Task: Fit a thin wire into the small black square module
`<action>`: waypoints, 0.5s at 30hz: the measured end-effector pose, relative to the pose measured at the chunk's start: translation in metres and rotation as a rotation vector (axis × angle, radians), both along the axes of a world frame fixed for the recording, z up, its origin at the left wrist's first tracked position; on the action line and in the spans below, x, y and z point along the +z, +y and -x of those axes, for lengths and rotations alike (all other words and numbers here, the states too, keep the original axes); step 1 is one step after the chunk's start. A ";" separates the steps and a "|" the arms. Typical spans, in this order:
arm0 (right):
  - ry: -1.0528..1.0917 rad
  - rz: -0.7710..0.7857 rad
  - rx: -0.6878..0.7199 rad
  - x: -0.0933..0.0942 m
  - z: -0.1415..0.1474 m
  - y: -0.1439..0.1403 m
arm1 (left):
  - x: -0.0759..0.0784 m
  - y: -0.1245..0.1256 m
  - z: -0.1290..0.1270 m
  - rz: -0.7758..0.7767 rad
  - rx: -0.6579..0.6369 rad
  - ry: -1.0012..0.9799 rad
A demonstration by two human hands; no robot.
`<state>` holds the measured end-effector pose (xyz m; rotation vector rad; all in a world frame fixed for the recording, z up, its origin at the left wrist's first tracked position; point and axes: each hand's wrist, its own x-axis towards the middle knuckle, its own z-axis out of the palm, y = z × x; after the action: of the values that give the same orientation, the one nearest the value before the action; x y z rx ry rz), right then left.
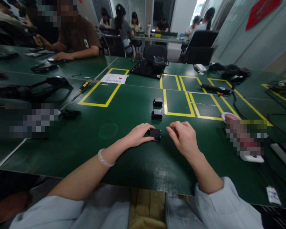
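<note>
The person's left hand (138,135) lay on the green surface (138,165), its fingers curled against the left side of a small black box (155,134), so its grip was closed on that box. The right hand (183,137) rested just right of the box with fingers bent inward, pinched around something small and dark that was too hidden to make out; whether it touched the box could not be told. A pale bracelet (105,159) circled the left wrist, and light sleeves (219,203) covered both upper arms. The box sat near the front edge, between the two hands. Beyond it, in a line running away from the person, stood a second black box (156,114) and a third one (157,102), each apart from the next. Yellow tape (165,101) marked rectangles on the surface just right of that line and further left. A white sheet (114,78) lay at the far corner of the left rectangle, with a screwdriver (82,88) near it. A black tray (149,67) sat at the far side, and a pen-like tool (215,89) with dark cables (231,72) lay to the right. Another person in a brown shirt (79,35) sat at the far left, hands on the surface.
</note>
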<state>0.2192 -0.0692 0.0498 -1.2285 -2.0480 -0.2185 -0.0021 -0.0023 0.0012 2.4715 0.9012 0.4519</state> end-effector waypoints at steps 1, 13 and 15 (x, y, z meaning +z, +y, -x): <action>-0.002 -0.006 -0.007 0.000 0.000 0.000 | 0.000 0.000 0.000 0.000 0.002 0.001; -0.014 -0.001 -0.014 0.001 0.001 0.000 | -0.001 0.000 0.000 0.000 0.009 0.009; -0.023 -0.015 -0.018 0.001 0.001 0.000 | 0.001 -0.001 -0.001 -0.001 0.009 0.017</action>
<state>0.2183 -0.0687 0.0507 -1.2404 -2.0520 -0.2574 -0.0016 -0.0029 0.0017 2.4765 0.9189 0.4346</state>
